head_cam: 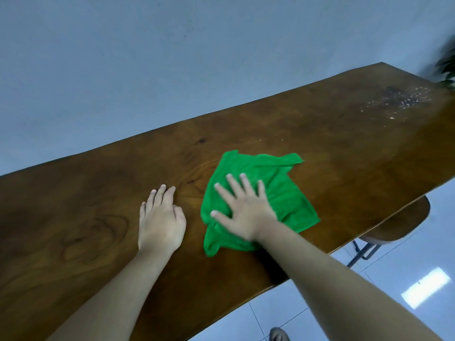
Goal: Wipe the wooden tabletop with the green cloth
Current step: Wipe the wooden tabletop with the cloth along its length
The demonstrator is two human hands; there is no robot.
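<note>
The right hand (242, 210) lies flat with fingers spread, pressing the rumpled green cloth (258, 200) onto the middle of the wooden desk (98, 205). Just left of it, the left hand (161, 217) rests palm-down, empty. Pale crumbs (403, 99) speckle the far right end.

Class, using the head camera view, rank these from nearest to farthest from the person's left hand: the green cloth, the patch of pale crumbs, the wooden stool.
From the left hand:
1. Green cloth, just to its right, under the right hand.
2. Wooden stool, beyond the table's right-hand edge.
3. Crumb patch, at the tabletop's far right end.
</note>
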